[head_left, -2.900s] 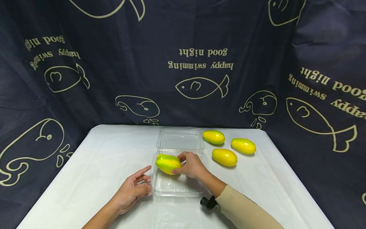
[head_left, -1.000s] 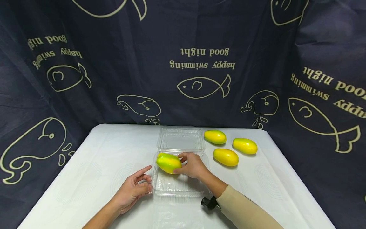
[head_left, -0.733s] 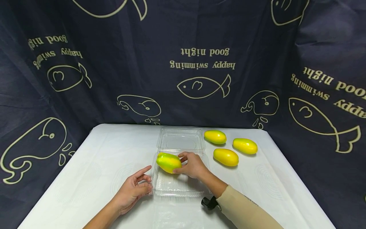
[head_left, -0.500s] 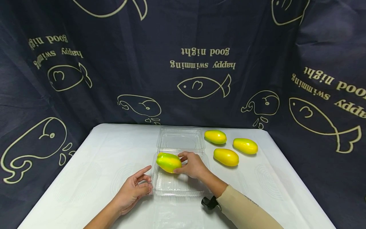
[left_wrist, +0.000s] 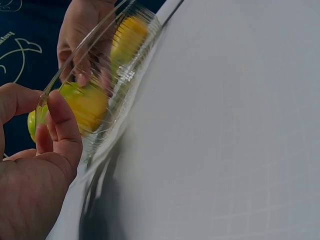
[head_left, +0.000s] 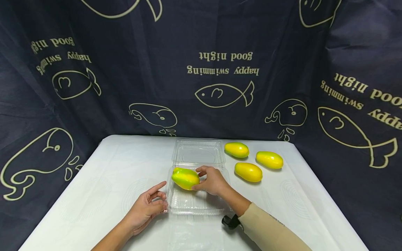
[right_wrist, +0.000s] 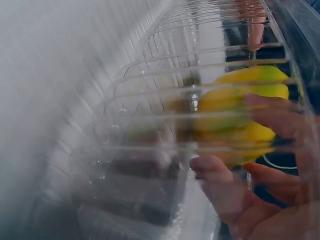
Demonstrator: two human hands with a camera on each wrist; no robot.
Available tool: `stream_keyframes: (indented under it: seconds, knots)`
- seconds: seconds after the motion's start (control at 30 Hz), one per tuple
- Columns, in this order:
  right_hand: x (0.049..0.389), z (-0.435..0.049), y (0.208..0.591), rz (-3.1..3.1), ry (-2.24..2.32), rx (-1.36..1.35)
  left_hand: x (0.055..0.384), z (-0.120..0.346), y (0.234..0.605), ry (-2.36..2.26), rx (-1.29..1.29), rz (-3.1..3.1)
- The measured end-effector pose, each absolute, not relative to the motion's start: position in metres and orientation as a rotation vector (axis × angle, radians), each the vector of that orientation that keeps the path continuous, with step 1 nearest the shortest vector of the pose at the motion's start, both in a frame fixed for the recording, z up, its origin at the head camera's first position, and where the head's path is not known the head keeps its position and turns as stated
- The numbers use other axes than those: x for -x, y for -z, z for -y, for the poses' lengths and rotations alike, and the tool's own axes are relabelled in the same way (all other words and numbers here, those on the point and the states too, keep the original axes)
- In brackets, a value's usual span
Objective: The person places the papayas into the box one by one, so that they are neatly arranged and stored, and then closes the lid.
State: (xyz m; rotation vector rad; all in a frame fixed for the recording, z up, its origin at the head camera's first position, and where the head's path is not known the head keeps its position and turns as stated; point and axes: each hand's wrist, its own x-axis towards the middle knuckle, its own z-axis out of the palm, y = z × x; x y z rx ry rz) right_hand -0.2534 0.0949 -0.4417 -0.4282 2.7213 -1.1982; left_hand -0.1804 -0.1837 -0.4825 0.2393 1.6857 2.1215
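Observation:
A clear plastic clamshell container [head_left: 198, 211] lies unfolded on the table, its lid [head_left: 199, 153] laid back on the far side. My right hand [head_left: 213, 181] grips one end of a green-and-yellow papaya [head_left: 184, 178] inside the container's near half. Through the ribbed wall in the right wrist view, fingers [right_wrist: 215, 172] wrap around that papaya [right_wrist: 240, 110]. At the container's near-left corner, my left hand [head_left: 146, 209] pinches the rim; the left wrist view shows thumb and fingertips [left_wrist: 60, 107] on the thin clear edge.
Three more yellow papayas lie right of the container: one beside the lid [head_left: 236, 150], one farther right [head_left: 269, 160] and one nearer [head_left: 248, 172]. White cloth [head_left: 103, 188] covers the table. A dark fish-print curtain [head_left: 163, 62] rises behind it.

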Motion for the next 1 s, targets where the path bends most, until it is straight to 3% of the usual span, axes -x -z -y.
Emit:
stream_keyframes:
  seconds: [1.0]
  knots:
    - [0.2533,-0.0919,0.4451,-2.690,1.236,0.371,0.1801,0.1827,0.4812,-2.125,-0.229,-1.690]
